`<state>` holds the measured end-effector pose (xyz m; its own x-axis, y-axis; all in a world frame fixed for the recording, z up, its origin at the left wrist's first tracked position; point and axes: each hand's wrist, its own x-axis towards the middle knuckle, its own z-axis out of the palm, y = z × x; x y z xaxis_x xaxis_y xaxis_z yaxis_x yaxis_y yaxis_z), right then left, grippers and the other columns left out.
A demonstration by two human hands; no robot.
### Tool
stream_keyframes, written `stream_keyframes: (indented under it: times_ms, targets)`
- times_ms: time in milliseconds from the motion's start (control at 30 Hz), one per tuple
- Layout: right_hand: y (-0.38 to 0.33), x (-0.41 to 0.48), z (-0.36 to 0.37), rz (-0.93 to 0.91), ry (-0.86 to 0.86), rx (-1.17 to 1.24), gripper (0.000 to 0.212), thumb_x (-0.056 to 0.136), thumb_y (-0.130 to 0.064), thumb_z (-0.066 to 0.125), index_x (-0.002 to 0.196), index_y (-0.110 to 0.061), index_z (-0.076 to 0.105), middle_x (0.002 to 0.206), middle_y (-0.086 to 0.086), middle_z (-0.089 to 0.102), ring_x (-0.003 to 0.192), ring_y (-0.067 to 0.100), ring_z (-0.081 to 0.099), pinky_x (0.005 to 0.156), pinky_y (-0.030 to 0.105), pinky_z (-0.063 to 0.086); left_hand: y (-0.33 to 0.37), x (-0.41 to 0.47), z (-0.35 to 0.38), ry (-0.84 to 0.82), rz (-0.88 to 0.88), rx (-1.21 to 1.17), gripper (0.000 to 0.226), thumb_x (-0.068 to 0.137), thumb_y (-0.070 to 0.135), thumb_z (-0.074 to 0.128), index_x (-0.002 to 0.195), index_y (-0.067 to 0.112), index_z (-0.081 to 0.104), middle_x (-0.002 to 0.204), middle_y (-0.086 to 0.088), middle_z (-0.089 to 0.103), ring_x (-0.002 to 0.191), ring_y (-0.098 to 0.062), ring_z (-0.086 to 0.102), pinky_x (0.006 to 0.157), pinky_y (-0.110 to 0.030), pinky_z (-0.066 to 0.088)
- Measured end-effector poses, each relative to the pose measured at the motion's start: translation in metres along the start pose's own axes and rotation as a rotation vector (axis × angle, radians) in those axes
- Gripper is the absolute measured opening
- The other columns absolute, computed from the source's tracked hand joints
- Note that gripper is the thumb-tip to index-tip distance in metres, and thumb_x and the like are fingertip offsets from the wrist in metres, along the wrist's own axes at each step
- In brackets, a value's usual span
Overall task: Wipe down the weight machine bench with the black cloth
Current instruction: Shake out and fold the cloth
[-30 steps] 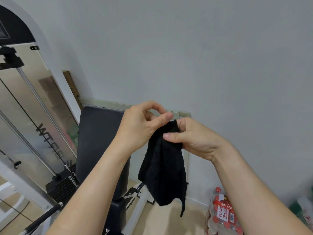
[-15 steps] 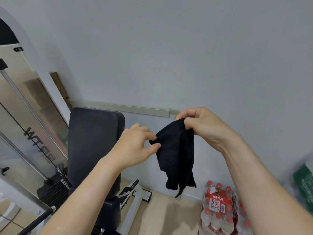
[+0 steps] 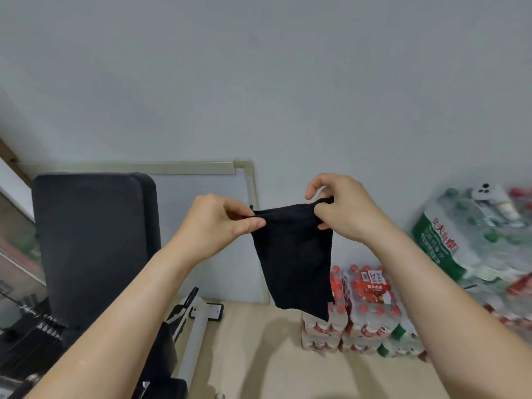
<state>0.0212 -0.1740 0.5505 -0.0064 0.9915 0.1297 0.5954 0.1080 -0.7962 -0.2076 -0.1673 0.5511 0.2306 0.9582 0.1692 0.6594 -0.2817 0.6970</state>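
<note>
Left hand (image 3: 218, 223): thumb and curled fingers pinch the top left corner of the black cloth (image 3: 296, 260). Right hand (image 3: 342, 208): same pinch on the top right corner. The cloth's top edge is pulled taut between the two hands; the rest hangs flat in the air in front of the wall, touching nothing else. The bench pad (image 3: 89, 243) stands upright at left on a white frame (image 3: 195, 335), well apart from the cloth. On the floor (image 3: 259, 355) behind the cloth's lower edge: wrapped packs of red-capped bottles (image 3: 365, 309). Further right: green-labelled packs (image 3: 460, 243), white phone (image 3: 486, 192) on top
</note>
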Motion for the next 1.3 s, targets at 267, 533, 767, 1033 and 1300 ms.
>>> stream_keyframes:
  times_ms: [267,533,767,1033,1300]
  targets:
    - [0.067,-0.012,-0.01,0.107,0.0,-0.244,0.039,0.072,0.01,0.044,0.072,-0.022,0.067,0.076,-0.007,0.066,0.076,0.014,0.061,0.066,0.022,0.044,0.003,0.014,0.065,-0.164,0.057,-0.056,0.022,0.075,0.021,0.081,0.087,0.033,0.067,0.077,0.001,0.065,0.071,-0.013,0.061,0.075,-0.022,0.05]
    - [0.172,0.028,-0.022,0.273,0.036,-0.339,0.036,0.07,0.008,0.048,0.067,-0.024,0.063,0.071,-0.013,0.062,0.07,0.013,0.061,0.063,0.031,0.053,-0.015,0.076,0.165,-0.3,-0.008,0.053,0.025,0.077,0.03,0.077,0.061,0.028,0.058,0.06,0.01,0.052,0.058,-0.006,0.047,0.055,-0.015,0.036]
    - [0.28,0.113,-0.025,0.408,-0.059,-0.283,0.035,0.072,0.008,0.053,0.065,-0.025,0.063,0.069,-0.01,0.064,0.065,0.012,0.061,0.056,0.027,0.051,-0.059,0.156,0.265,-0.324,-0.283,-0.01,0.013,0.085,0.036,0.069,0.084,0.023,0.072,0.06,0.006,0.066,0.054,-0.008,0.063,0.061,-0.023,0.047]
    - [0.374,0.212,0.003,0.524,0.074,-0.033,0.032,0.074,0.007,0.061,0.066,-0.024,0.064,0.07,-0.005,0.066,0.065,0.012,0.063,0.064,0.025,0.052,-0.106,0.255,0.346,-0.143,-0.449,-0.261,0.009,0.088,0.02,0.068,0.079,0.022,0.068,0.073,0.003,0.073,0.075,-0.012,0.073,0.073,-0.027,0.054]
    - [0.455,0.228,0.06,0.496,0.106,0.04,0.024,0.079,0.004,0.06,0.081,-0.016,0.072,0.078,-0.007,0.066,0.073,0.009,0.06,0.072,0.018,0.047,-0.181,0.266,0.416,-0.019,-0.585,-0.362,0.005,0.085,0.023,0.071,0.082,0.027,0.073,0.083,0.003,0.075,0.083,-0.015,0.071,0.081,-0.033,0.056]
